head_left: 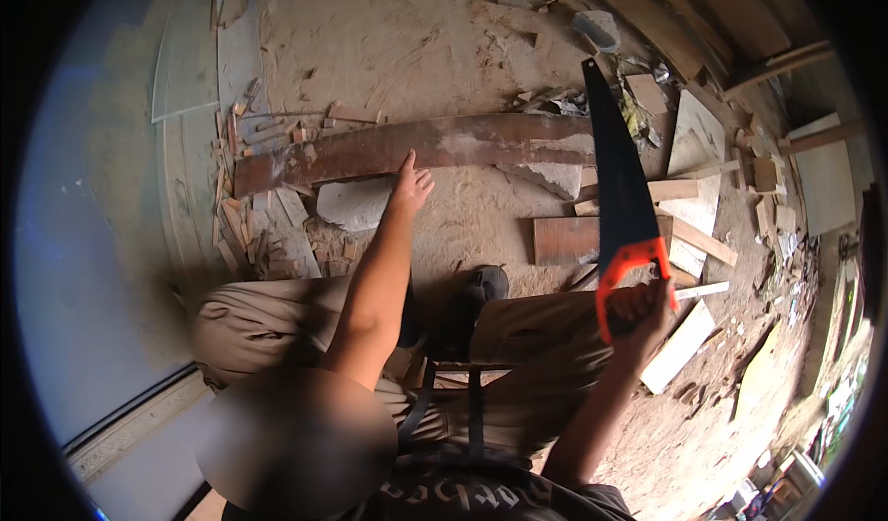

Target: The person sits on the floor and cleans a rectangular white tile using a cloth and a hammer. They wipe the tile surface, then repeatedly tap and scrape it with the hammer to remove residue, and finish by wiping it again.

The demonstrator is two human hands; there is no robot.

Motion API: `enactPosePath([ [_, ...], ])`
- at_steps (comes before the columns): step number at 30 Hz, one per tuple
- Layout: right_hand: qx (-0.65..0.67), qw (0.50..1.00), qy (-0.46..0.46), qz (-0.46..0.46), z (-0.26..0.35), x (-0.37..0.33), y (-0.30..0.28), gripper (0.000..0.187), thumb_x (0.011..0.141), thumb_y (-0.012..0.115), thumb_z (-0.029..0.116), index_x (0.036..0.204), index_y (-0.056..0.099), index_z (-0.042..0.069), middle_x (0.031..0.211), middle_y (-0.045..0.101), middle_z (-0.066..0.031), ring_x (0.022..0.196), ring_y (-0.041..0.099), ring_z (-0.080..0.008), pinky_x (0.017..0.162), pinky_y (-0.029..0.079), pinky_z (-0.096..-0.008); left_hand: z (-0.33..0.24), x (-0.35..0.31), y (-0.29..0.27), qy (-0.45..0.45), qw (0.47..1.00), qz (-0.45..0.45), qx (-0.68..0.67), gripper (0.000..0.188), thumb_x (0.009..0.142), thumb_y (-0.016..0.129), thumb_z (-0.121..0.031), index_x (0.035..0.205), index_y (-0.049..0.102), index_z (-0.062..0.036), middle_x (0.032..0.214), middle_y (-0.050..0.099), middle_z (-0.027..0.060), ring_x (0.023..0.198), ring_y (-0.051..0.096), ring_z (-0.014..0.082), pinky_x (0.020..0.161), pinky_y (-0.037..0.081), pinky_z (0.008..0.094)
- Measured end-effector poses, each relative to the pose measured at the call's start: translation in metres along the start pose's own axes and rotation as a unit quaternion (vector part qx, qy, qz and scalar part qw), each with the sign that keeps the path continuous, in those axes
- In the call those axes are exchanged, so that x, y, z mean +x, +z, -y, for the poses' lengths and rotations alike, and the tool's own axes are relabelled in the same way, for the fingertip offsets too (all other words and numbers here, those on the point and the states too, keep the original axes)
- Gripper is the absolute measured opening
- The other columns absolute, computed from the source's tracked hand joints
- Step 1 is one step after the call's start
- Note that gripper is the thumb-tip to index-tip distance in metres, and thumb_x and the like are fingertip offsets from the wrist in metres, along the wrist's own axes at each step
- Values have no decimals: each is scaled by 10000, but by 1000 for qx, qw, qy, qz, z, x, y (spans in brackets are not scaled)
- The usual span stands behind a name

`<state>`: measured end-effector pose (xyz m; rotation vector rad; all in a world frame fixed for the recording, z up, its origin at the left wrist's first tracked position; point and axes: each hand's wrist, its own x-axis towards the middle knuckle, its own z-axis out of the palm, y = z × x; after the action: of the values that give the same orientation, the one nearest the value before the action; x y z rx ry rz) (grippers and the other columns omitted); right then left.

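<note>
A long reddish-brown wooden plank (361, 153) lies across in front of me, its worn face patched with pale marks. My left hand (413, 186) is at the plank's near edge, index finger stretched out toward it and the other fingers loosely apart, holding nothing; whether it touches the wood I cannot tell. On the right, my right hand (638, 306) is closed round the orange handle of a handsaw (622, 174). The dark blade points up and away, passing in front of the plank's right end in this view. Pale stone blocks (354, 204) lie by the plank's near edge.
A shorter reddish-brown board (566, 241) lies nearer, left of the saw. Offcuts and pale boards (680, 343) litter the dirt floor to the right. Small wood scraps (245, 216) gather by the plank's left end, near a bluish panel (102, 244). Timber (740, 12) stands at the far right.
</note>
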<state>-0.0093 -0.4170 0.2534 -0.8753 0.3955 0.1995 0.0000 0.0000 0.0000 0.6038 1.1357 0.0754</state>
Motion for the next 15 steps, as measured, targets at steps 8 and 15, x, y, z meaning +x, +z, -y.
enactPosePath([
  [8, -102, 989, 108, -20, -79, 36, 18, 429, 991, 546, 451, 723, 408, 146, 575, 306, 49, 453, 293, -85, 448, 265, -254, 26, 46, 17, 93, 966, 10, -242, 639, 875, 717, -144, 1419, 381, -131, 1400, 482, 86, 1318, 450, 300, 1161, 260, 550],
  [15, -224, 971, 83, 9, -83, 42, 23, 433, 983, 573, 438, 711, 418, 139, 570, 322, 40, 454, 306, -86, 439, 284, -245, 32, 46, 14, 128, 939, 97, -303, 528, 856, 693, -15, 1318, 465, -131, 1325, 537, 62, 1274, 495, 263, 1155, 279, 557],
])
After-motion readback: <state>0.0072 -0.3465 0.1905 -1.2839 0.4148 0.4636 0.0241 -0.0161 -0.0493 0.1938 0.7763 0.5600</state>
